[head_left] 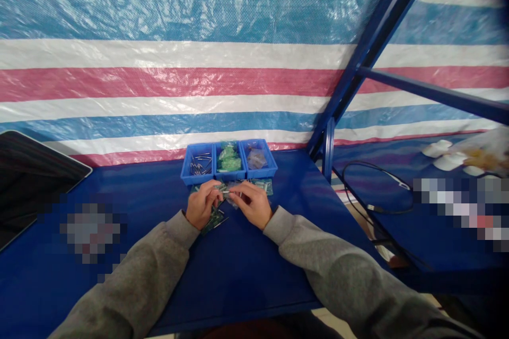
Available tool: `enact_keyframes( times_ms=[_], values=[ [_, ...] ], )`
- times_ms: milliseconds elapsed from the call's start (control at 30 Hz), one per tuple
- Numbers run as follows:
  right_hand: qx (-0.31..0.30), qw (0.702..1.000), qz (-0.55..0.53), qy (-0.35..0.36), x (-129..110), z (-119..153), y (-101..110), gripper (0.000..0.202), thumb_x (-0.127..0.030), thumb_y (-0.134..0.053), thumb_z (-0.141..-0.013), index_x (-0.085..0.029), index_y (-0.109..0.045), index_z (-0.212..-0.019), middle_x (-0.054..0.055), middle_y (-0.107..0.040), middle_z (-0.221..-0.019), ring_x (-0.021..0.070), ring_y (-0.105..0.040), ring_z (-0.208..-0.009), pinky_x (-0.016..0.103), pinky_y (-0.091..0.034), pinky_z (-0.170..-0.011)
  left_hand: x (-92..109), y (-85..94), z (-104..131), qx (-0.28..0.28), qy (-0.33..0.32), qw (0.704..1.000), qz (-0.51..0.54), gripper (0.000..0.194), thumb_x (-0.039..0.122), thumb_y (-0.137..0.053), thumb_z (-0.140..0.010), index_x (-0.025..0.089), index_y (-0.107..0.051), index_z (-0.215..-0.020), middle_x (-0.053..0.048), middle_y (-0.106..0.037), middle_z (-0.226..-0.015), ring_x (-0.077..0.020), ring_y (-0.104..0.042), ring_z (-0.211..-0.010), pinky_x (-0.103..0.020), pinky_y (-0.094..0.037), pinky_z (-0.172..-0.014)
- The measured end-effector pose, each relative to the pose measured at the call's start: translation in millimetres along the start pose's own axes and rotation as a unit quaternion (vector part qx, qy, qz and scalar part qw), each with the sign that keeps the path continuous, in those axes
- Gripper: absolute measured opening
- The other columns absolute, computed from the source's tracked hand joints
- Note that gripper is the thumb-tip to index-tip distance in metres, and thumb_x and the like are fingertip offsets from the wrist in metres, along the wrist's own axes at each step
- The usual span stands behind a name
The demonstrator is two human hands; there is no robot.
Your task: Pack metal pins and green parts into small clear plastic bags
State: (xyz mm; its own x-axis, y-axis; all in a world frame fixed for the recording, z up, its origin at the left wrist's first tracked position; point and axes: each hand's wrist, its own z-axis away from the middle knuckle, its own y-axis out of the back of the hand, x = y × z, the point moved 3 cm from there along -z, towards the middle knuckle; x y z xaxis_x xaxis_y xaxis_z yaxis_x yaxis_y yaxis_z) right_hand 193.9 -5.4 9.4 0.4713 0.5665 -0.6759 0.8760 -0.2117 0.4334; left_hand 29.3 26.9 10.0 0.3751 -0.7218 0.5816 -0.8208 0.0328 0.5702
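Both hands meet over the blue table, just in front of three small bins. My left hand [202, 204] is closed, its fingers pinching one end of a thin metal pin [225, 192]. At the pin's other end are the closed fingertips of my right hand [253, 202]. Some clear plastic shows between the hands, partly hidden by the fingers. Beneath and beside my left hand lie green pieces [214, 218] with metal pins on them. Another green piece [267, 185] shows behind my right hand.
The left blue bin [185, 168] holds metal pins, the middle bin [229, 175] green packets, the right bin [262, 172] clear bags. A dark screen [35, 185] stands at the left. Blue frame posts [328, 148] rise at the right, beside a black cable [377, 212].
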Motion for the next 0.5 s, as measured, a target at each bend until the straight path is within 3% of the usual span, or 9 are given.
enact_keyframes(
  times_ms=[200,367,500],
  values=[
    [0.005,1.000,0.001,-0.003,-0.1,0.6,-0.5,0.016,-0.029,-0.051,-0.087,-0.019,-0.064,-0.085,0.002,-0.058,-0.071,0.0123,-0.052,-0.060,0.024,-0.041,-0.059,3.7,0.5,-2.4,-0.012,-0.017,0.999,-0.034,0.026,0.027,-0.034,-0.093,0.016,-0.048,-0.113,0.001,-0.064,-0.069,-0.0084,-0.056,-0.049,-0.020,-0.047,-0.054],
    [0.020,1.000,-0.002,-0.017,0.0,0.6,1.0,0.019,-0.029,-0.048,-0.089,-0.018,-0.062,-0.086,0.002,-0.060,-0.073,0.0121,-0.051,-0.059,0.024,-0.041,-0.060,3.6,2.0,-3.0,0.007,-0.024,0.996,-0.081,0.022,0.030,-0.045,-0.089,0.017,-0.056,-0.104,-0.003,-0.067,-0.090,-0.0085,-0.061,-0.057,-0.020,-0.049,-0.060],
    [0.036,0.999,-0.001,-0.025,1.1,0.2,2.2,0.020,-0.029,-0.045,-0.090,-0.018,-0.061,-0.087,0.003,-0.062,-0.077,0.0133,-0.053,-0.064,0.025,-0.041,-0.063,4.8,3.4,-3.9,0.021,-0.039,0.994,-0.097,0.017,0.028,-0.051,-0.087,0.017,-0.061,-0.094,-0.002,-0.068,-0.083,-0.0110,-0.063,-0.066,-0.021,-0.049,-0.068]
  ],
)
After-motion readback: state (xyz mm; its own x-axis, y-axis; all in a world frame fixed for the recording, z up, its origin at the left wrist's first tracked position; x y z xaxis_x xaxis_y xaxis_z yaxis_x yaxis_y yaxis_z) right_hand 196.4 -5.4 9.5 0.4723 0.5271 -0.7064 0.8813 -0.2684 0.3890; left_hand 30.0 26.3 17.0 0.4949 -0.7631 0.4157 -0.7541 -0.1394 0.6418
